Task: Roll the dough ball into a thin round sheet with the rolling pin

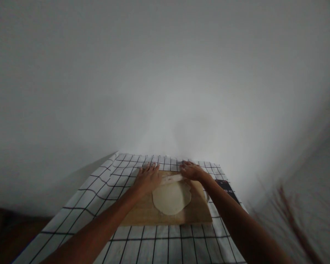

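Note:
A flat, pale round of dough (171, 198) lies on a wooden board (143, 214). Across its far edge runs a whitish rolling pin (172, 179), whose two ends are hidden under my hands. My left hand (147, 177) rests on the pin's left end, fingers stretched forward and apart. On the right end lies my right hand (191, 171), palm down, its fingers extended over the pin and pointing forward and left. Neither hand is visibly wrapped round the pin.
A white cloth with a black grid (143, 245) covers the table, which meets a pale wall (165, 91). A dark phone (227, 189) showing digits lies right of the board, partly behind my right forearm. Blurred brown twigs (291, 216) stand at the right.

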Demonstrator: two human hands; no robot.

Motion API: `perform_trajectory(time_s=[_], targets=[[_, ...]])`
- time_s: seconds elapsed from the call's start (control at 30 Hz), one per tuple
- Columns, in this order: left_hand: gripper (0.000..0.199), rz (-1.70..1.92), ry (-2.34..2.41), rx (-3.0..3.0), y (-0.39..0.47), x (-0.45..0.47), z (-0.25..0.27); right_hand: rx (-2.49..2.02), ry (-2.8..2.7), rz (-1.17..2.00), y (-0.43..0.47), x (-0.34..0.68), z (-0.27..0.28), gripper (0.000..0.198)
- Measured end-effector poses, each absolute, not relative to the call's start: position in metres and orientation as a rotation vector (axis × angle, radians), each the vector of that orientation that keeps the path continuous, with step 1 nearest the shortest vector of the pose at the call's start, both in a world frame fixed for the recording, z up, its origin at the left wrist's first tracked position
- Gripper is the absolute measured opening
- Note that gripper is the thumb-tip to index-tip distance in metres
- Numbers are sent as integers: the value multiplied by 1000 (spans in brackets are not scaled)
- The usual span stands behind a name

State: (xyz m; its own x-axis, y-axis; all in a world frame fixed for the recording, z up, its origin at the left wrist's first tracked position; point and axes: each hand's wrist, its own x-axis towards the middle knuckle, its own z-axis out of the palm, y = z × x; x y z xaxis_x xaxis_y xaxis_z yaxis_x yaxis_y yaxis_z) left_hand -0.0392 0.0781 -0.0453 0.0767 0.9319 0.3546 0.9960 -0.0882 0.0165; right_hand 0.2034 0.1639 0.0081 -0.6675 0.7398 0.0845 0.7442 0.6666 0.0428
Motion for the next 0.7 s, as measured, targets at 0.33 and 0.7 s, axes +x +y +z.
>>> perform_trajectory(time_s=[0.33, 0.7], targets=[[40, -603, -1690, -2135, 47, -22, -30, -1246, -2581, -101, 117, 223, -17, 49], [42, -654, -1577, -2263, 30, -16, -34, -1219, -2360, -47, 72, 234, -27, 45]])
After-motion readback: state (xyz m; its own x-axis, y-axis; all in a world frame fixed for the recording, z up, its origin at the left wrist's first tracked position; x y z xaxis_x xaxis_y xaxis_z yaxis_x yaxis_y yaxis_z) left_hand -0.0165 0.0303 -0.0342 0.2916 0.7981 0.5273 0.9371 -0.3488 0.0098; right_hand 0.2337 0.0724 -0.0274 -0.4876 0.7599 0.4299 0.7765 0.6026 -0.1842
